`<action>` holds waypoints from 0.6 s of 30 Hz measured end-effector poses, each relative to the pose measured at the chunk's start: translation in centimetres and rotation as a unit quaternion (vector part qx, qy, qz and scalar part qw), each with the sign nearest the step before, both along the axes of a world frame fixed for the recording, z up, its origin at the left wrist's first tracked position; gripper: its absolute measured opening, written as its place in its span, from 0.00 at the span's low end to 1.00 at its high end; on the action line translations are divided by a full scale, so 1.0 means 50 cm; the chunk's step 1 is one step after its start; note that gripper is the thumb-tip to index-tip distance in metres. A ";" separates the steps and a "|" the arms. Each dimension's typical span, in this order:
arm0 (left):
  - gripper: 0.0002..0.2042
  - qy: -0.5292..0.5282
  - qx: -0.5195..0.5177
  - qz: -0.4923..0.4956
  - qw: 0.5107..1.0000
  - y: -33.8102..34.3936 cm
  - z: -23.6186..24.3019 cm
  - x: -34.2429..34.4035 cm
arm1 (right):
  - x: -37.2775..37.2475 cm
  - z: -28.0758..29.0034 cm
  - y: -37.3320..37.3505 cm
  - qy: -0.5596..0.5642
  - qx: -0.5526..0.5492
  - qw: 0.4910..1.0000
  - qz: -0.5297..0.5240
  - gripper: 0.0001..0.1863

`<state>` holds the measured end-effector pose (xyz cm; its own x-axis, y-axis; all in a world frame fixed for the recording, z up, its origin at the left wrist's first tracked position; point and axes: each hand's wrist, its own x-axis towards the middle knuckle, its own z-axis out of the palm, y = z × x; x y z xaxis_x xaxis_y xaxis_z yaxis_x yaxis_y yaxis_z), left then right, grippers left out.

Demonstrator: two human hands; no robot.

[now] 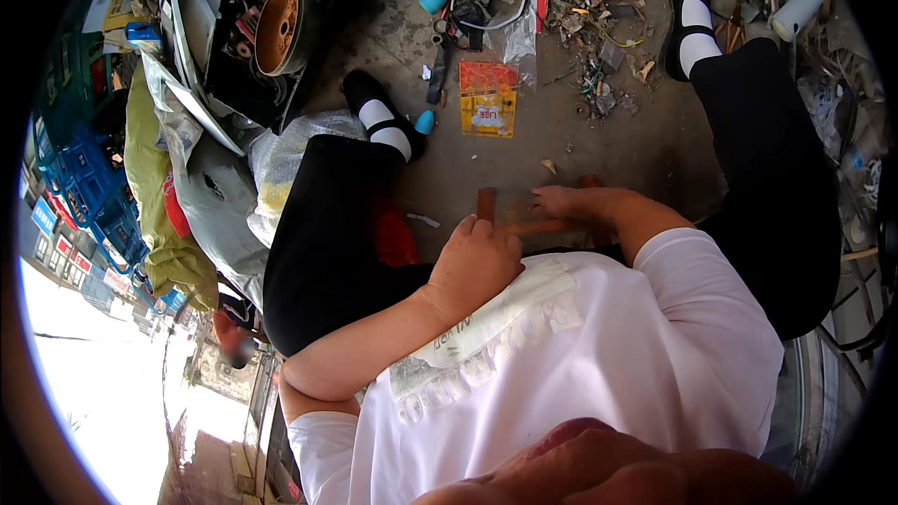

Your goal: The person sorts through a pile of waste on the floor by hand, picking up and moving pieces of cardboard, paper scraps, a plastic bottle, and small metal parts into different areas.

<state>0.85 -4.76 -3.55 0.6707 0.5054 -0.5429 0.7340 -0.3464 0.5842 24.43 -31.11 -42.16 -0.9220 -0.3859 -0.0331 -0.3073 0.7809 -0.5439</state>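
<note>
Two bare hands of yours are near the middle of the frame, in front of your white shirt. Your left hand has its fingers bent inward, close to the upright part of a brown frame; I cannot tell if it grasps this part or only rests beside it. Your right hand, a little higher and to the right, reaches toward the left with its fingers slightly bent, just above the cross bar; whether it holds something, I also cannot tell. The brown frame lies at the centre, between your spread legs, partly hidden by both hands.

Above the hands, on the grey floor, lies an orange and yellow packet, and to its left is a small light blue cap, near your shoe. One heap of mixed scrap spreads at the upper middle of the frame. At the upper left, a black box contains a round brown bowl; blue crates stand at the left edge.
</note>
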 end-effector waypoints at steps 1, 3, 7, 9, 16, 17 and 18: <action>0.07 0.016 -0.027 -0.027 0.999 0.003 -0.001 -0.003 | -0.011 0.007 0.015 -0.048 -0.017 0.999 0.016 0.11; 0.07 0.021 -0.038 -0.024 0.999 -0.003 -0.001 -0.006 | -0.018 0.054 0.055 -0.107 -0.042 0.993 0.013 0.11; 0.07 0.027 -0.024 -0.031 0.999 -0.007 -0.009 -0.005 | 0.010 0.076 0.146 -0.076 -0.039 0.996 -0.013 0.08; 0.08 0.035 -0.030 -0.044 0.998 -0.003 -0.005 -0.005 | 0.022 0.078 0.159 -0.046 -0.079 0.993 -0.079 0.06; 0.08 0.029 -0.008 -0.068 0.997 0.003 0.004 -0.002 | 0.018 0.083 0.152 -0.058 -0.068 0.990 -0.105 0.07; 0.08 0.027 -0.008 -0.073 0.997 0.002 0.005 0.000 | 0.018 0.085 0.151 -0.061 -0.073 0.990 -0.107 0.07; 0.08 0.025 -0.005 -0.077 0.997 0.002 0.008 0.002 | 0.014 0.085 0.157 -0.063 -0.075 0.989 -0.109 0.07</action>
<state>0.93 -4.66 -3.17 0.7114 0.3929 -0.5827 0.7012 -0.4516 0.5517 25.11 -23.26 -37.91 -0.9759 -0.1881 -0.1109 -0.0630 0.7287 -0.6820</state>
